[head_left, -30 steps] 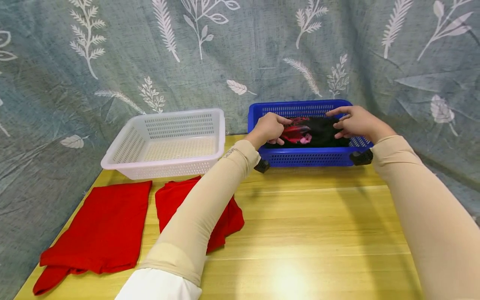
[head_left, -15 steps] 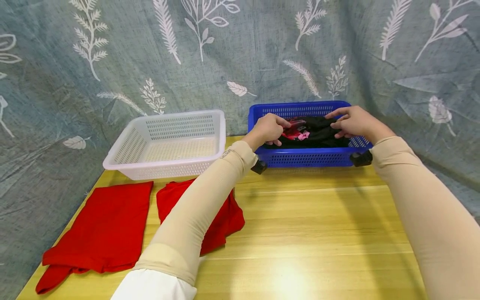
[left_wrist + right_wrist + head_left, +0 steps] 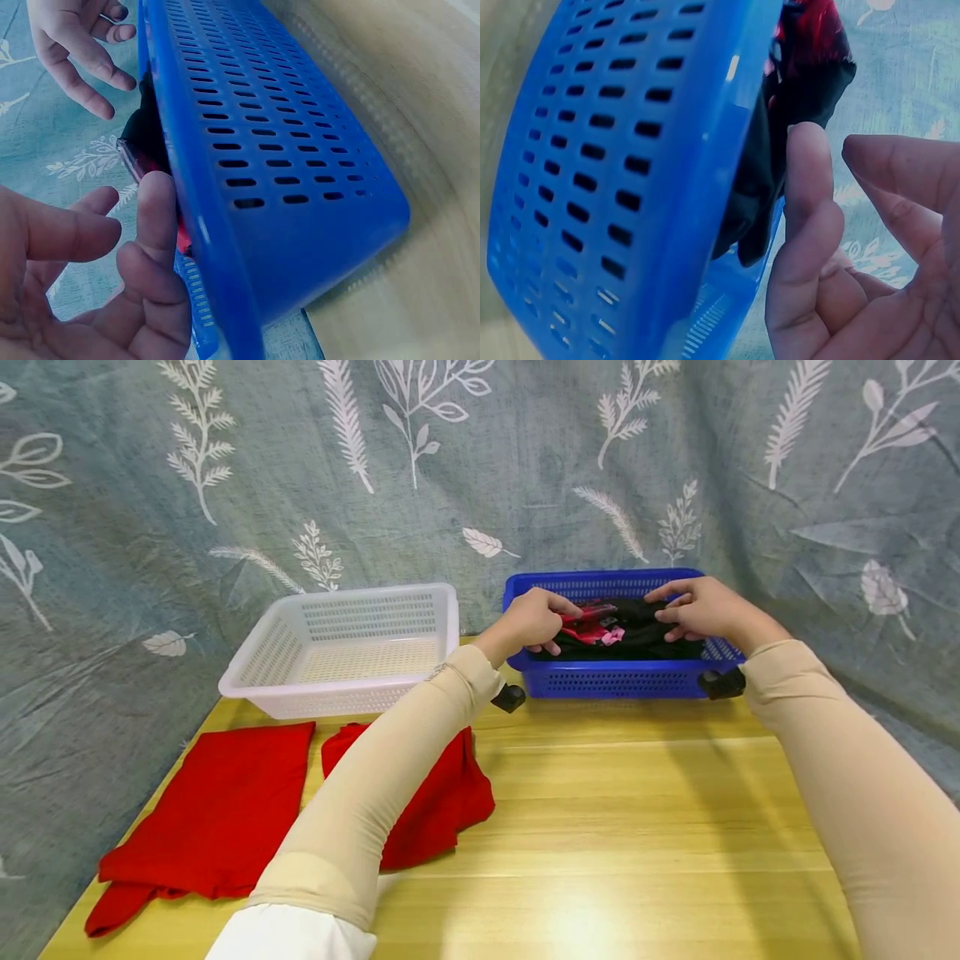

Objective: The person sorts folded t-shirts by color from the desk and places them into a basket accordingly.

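Note:
In the head view, a blue perforated basket [image 3: 615, 681] stands at the back right, holding rumpled black cloth [image 3: 637, 650] with a shiny red patch [image 3: 588, 628] and a small pink piece. My left hand [image 3: 531, 620] hovers over the basket's left end, fingers loosely bent beside the red patch. At the right end, my right hand [image 3: 708, 608] is over the black cloth with fingers spread. The left wrist view has the thumb and fingers apart near the rim, with nothing between them. In the right wrist view, black cloth [image 3: 810, 94] rises above the rim beside my fingertips.
A white perforated basket [image 3: 341, 697] stands at the back left. In front of it, a folded red garment [image 3: 225, 802] lies flat near the table's left edge. A second red cloth [image 3: 450, 802] is partly behind my left sleeve. A leaf-patterned curtain [image 3: 555, 460] hangs behind.
The black cloth in the blue basket has become more rumpled, and less of its red patch shows. My hands stay almost in place above it; the head view has shifted slightly.

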Demonstrator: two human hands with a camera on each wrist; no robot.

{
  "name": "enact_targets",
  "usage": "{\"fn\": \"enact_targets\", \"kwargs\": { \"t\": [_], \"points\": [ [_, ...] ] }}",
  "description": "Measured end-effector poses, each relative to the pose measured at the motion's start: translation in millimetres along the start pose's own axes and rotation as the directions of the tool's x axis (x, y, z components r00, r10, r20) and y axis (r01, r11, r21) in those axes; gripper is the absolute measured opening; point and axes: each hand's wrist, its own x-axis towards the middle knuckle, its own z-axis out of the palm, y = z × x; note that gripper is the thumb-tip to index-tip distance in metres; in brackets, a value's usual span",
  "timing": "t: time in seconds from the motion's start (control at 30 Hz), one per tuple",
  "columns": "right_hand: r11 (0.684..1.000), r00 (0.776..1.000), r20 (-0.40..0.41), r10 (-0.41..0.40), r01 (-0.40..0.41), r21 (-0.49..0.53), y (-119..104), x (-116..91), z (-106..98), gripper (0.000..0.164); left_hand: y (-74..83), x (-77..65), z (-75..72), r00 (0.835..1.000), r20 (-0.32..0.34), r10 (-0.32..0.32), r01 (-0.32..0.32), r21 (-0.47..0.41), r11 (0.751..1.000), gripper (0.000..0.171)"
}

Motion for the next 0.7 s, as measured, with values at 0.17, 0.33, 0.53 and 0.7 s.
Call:
{"fn": "enact_targets", "kwargs": {
  "t": [0.17, 0.33, 0.53, 0.7],
  "points": [
    [1.000, 1.000, 0.010, -0.029, 0.029, -0.007, -8.2, -1.4, 5.2, 0.049, -3.7, -9.3, -7.1, 1.000, -0.003, 0.019, -0.019, 0.017, 1.000, 0.052],
    [0.999, 0.998, 0.024, -0.051, 0.051, -0.008, -17.4, -3.9, 11.5, 0.049, -13.1, -22.4, -16.9, 0.998, 0.016, 0.067, -0.067, -0.038, 0.997, 0.046],
    [0.997, 0.996, 0.032, -0.079, 0.079, -0.005, -27.5, -7.8, 19.7, 0.051, -23.1, -43.4, -32.9, 0.993, 0.045, 0.112, -0.108, -0.085, 0.991, 0.045],
    [0.994, 0.993, 0.047, -0.107, 0.107, -0.004, -37.2, -12.5, 27.6, 0.051, -28.3, -64.9, -46.5, 0.993, 0.060, 0.103, -0.096, -0.111, 0.989, 0.044]
  ]
}}
